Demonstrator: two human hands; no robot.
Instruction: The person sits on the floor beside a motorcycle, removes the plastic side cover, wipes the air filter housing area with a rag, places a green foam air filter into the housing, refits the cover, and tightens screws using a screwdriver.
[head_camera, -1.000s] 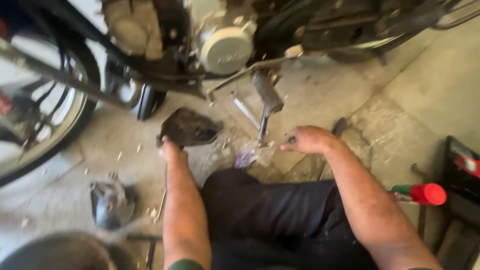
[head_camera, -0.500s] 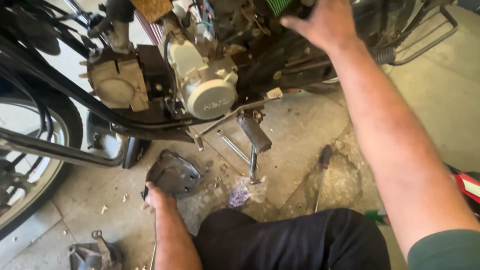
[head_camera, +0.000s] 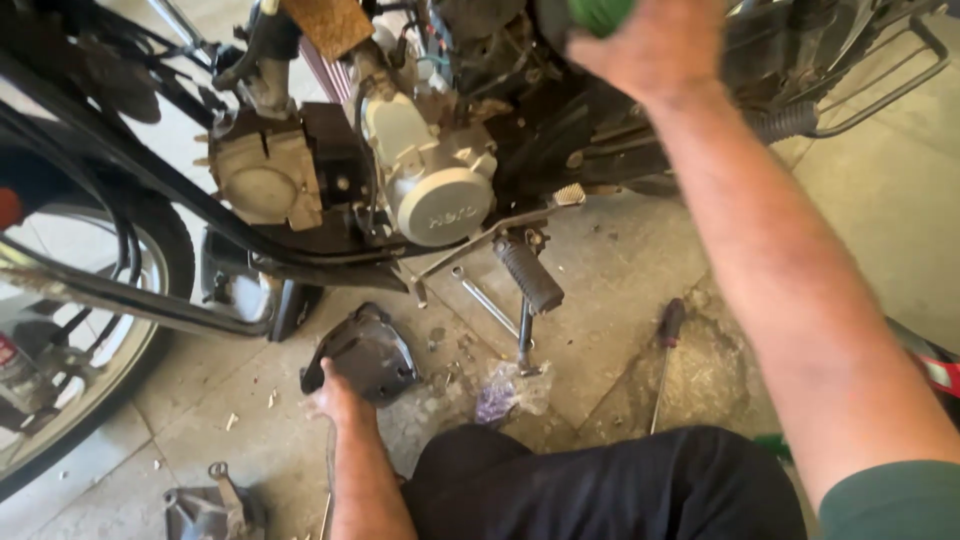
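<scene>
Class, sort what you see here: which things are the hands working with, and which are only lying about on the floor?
In hand:
left hand on the dark engine cover
right hand up at the motorcycle, holding a green thing

Lying about:
screwdriver
spanner
plastic bag
metal part

The engine cover (head_camera: 365, 352) under the left hand (head_camera: 335, 400) looks like dark, dull metal with a greasy surface. The round engine casing (head_camera: 440, 205) is pale, matt cast metal. The footrest (head_camera: 530, 273) has ribbed black rubber. The floor (head_camera: 620, 300) is rough, stained concrete.
</scene>
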